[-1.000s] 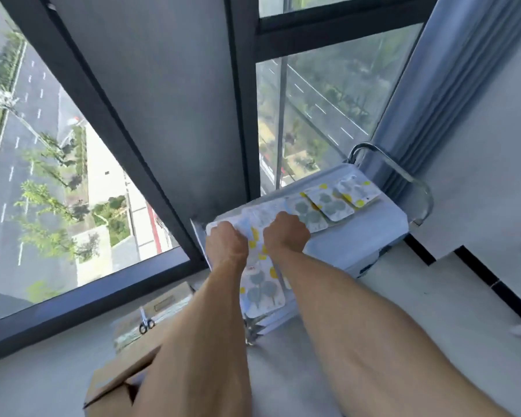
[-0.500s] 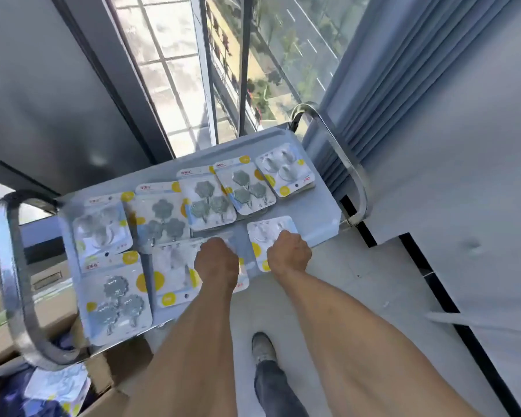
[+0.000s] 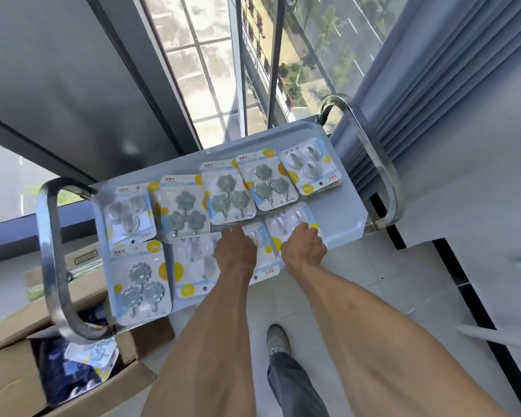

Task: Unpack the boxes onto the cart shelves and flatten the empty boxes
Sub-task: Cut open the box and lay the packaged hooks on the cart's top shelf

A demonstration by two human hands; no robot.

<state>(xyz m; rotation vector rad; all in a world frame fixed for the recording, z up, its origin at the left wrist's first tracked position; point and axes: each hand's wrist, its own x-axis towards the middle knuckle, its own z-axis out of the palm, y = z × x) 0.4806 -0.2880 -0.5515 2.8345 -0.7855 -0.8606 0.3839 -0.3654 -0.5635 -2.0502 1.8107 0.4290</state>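
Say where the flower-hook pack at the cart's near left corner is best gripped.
Probably its near edge: the flower-hook pack lies flat on the cart top, that edge reaching the rim, so a thumb-and-finger pinch from the person's side can slip under.

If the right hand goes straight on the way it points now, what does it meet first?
The right hand points up across the shelf, resting on a clear-hook pack. Straight on, it would probably first meet the grey flower-hook pack behind it, though depth is hard to judge.
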